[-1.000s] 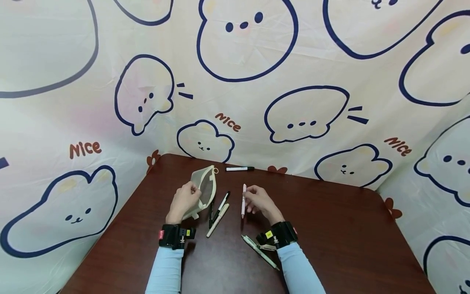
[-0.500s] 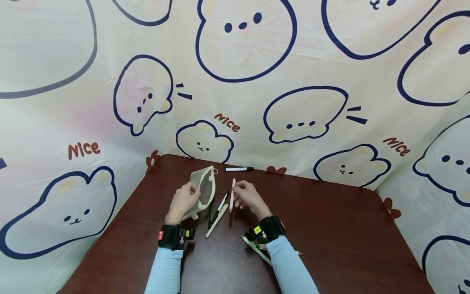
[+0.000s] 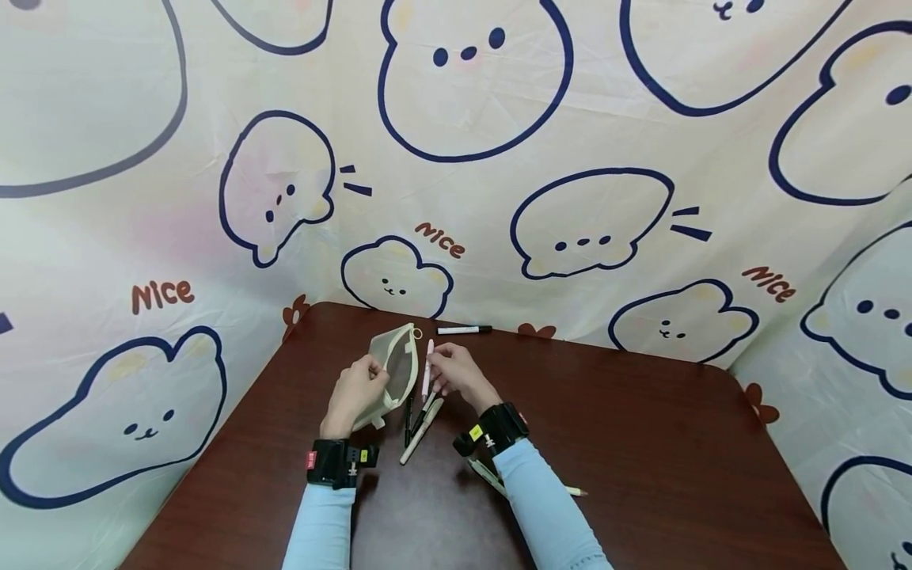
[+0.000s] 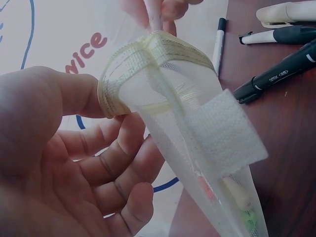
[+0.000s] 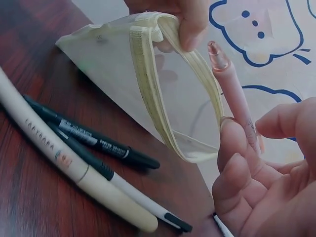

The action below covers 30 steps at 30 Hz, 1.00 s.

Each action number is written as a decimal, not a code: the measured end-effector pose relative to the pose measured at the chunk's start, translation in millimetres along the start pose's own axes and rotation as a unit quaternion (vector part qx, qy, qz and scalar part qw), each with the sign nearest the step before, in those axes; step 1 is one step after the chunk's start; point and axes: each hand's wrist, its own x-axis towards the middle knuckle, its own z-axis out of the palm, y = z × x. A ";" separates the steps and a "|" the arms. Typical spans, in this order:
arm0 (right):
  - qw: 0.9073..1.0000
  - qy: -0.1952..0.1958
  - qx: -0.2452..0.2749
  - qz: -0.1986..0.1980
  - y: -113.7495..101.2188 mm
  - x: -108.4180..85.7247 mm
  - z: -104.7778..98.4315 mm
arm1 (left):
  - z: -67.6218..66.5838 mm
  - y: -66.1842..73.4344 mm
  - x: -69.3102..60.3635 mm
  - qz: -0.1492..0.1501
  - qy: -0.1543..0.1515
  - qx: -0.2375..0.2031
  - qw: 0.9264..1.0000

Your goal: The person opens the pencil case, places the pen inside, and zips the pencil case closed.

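Observation:
My left hand (image 3: 355, 393) pinches the rim of a pale mesh zip pouch (image 3: 389, 358), whose mouth gapes toward the right. Through the mesh in the left wrist view, something green (image 4: 251, 217) and other small coloured shapes show near the bottom. Between thumb and fingers, my right hand (image 3: 459, 372) holds a pink pen (image 5: 237, 96). It stands close to the pouch's opening, roughly upright in the head view. Just below lie a cream pen (image 5: 69, 158) marked with lettering, a black marker (image 5: 94, 138) and a white-and-black pen (image 5: 138, 197).
A white marker with a black cap (image 3: 463, 329) lies at the table's back edge. Under my right forearm, a green pen (image 3: 488, 476) and a pale pencil-like tip (image 3: 575, 492) show partly. A printed curtain (image 3: 484, 198) hangs behind the brown table (image 3: 663, 451).
My right hand has moved left with the pink pen, from beside the loose pens to the pouch's mouth. My left hand and the pouch have stayed nearly still.

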 end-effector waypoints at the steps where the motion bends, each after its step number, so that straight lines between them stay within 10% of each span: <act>1: 1.000 -0.001 0.003 0.002 -0.6 1.2 1.4 | 0.2 0.1 -0.2 0.000 0.001 0.000 1.000; 30: 0.999 -0.028 0.001 0.022 -0.8 17.5 22.3 | 3.4 -0.5 1.6 0.011 0.006 0.009 1.000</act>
